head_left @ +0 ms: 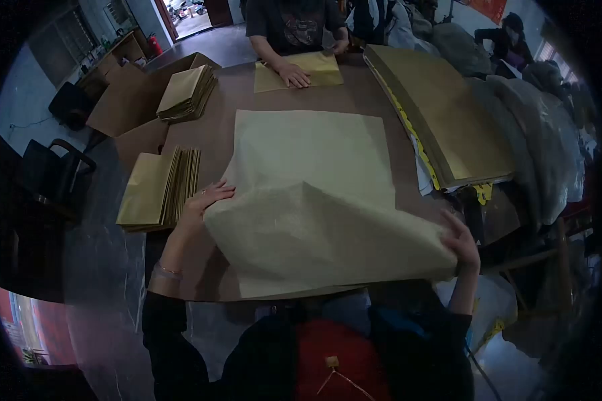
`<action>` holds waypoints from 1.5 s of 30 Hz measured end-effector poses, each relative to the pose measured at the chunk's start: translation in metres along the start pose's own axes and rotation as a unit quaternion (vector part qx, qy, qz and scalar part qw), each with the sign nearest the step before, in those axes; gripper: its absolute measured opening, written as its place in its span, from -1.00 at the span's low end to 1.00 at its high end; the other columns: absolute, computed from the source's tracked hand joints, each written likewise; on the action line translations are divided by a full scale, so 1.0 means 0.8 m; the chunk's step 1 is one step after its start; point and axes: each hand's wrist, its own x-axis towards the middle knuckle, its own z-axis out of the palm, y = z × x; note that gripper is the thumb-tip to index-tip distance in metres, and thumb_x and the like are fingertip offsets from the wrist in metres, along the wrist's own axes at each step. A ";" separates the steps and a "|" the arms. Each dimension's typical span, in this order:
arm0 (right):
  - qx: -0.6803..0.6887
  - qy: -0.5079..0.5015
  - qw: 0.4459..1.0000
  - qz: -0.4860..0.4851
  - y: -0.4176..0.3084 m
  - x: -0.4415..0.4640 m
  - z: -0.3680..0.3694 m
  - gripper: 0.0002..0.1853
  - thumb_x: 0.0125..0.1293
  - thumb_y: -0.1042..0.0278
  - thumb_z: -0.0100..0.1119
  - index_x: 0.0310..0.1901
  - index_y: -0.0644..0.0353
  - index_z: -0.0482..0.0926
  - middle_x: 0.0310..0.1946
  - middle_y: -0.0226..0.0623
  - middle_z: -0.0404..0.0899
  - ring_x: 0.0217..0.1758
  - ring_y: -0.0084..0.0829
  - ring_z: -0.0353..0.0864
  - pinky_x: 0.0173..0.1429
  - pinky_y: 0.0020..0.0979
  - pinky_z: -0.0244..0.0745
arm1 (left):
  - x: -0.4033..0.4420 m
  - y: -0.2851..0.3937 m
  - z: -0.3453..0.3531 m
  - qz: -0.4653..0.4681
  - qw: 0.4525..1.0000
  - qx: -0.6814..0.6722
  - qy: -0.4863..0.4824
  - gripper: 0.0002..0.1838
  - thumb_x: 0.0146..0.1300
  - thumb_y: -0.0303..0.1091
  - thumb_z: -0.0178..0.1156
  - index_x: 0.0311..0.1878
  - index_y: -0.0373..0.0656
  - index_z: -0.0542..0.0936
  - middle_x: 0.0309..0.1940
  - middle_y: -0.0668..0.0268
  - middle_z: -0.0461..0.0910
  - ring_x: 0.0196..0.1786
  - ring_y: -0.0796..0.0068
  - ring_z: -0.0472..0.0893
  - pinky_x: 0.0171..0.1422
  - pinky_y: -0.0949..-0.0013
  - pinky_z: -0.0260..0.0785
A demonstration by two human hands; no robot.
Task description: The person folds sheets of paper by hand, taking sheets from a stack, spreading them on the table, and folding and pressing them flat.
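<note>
clothing (351,351), sheet (314,227) on brown table (213,137), floor (104,194)

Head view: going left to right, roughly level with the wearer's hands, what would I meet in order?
Black armchair → near brown paper stack → left hand → large pale sheet → right hand → translucent plastic.

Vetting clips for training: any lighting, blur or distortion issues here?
Head view: fisheye distortion with black corners; dim overall, doorway much brighter; right hand looks slightly motion-blurred, left hand sharper; pale sheet darker on its near part; sheen on the plastic wrapping at right.
</note>
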 end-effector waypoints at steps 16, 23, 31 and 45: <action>-0.206 0.217 0.941 -0.161 0.096 0.098 0.056 -0.65 0.25 0.16 0.13 0.05 0.03 0.57 0.23 -0.32 0.39 0.40 -0.31 0.20 0.37 -0.23 0.16 | -0.009 0.018 -0.014 -0.033 0.999 0.029 -0.016 -0.61 0.19 -0.50 0.04 0.10 -0.08 0.57 0.13 0.22 0.53 0.28 0.21 0.41 0.39 0.26 0.20; -0.185 -0.030 0.953 -0.239 0.011 0.073 0.035 -0.74 0.16 0.37 0.19 -0.09 0.02 0.69 0.13 -0.29 0.52 0.36 -0.25 0.28 0.46 -0.07 -0.07 | -0.032 -0.023 0.002 0.021 0.975 0.195 -0.101 -0.61 0.13 -0.55 0.07 0.05 -0.04 0.59 0.13 0.40 0.53 0.30 0.36 0.39 0.39 0.21 0.14; -0.196 -0.212 0.945 -0.153 0.046 0.084 0.012 -0.69 0.08 0.36 0.29 -0.08 0.08 0.67 -0.01 -0.29 0.62 0.28 -0.23 0.40 0.50 -0.19 -0.06 | -0.086 -0.086 0.076 -0.014 0.981 0.110 -0.161 -0.61 0.27 -0.40 0.01 0.16 0.03 0.52 0.23 0.37 0.43 0.36 0.39 0.31 0.41 0.16 0.09; -0.034 0.020 0.996 -0.074 0.051 0.237 0.021 -0.73 0.24 0.34 0.11 -0.09 0.31 0.58 -0.20 -0.27 0.62 -0.19 -0.46 0.60 -0.14 -0.38 0.49 | -0.044 -0.051 0.051 -0.330 0.900 -0.251 -0.137 -0.83 0.22 -0.45 0.11 -0.21 -0.32 0.61 -0.34 0.32 0.61 -0.24 0.61 0.52 -0.15 0.48 0.39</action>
